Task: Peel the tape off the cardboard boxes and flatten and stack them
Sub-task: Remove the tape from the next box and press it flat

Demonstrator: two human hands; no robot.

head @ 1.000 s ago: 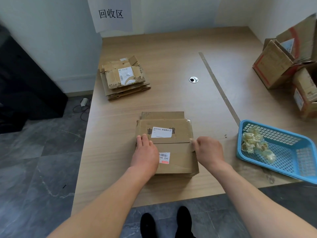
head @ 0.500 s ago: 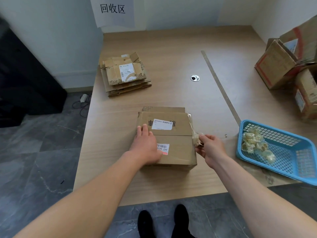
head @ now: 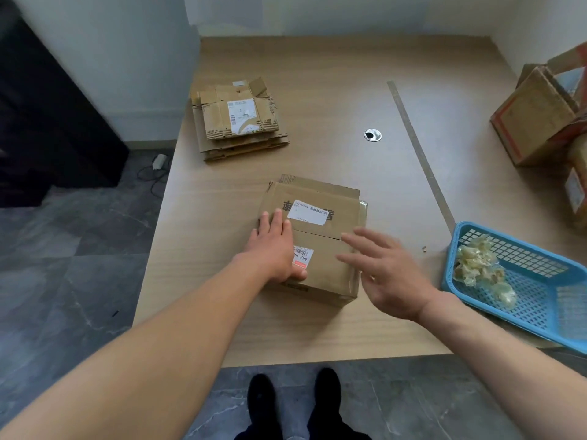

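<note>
Head view: cardboard box (head: 317, 271) sits near front edge of desk (head: 317, 90), under your hands. Your left hand (head: 273, 246) lies flat on its left half, fingers straight, pinning it. Your right hand (head: 390, 274) hovers over near right corner, fingers spread, holding nothing, nearer clear tape (head: 363, 211) on box's right side. Flap seam (head: 317, 231) runs left-right, slightly skewed; long axis looks likewise.

- A box (head: 320, 277) sits mid-frame on the worktop (head: 333, 90), near its lower edge.
- A stack of flattened boxes (head: 238, 122) lies to its upper left, well apart.
- A basket (head: 536, 300) at the right edge holds tape wads (head: 476, 265).
- More boxes (head: 536, 122) stand at the upper right.
</note>
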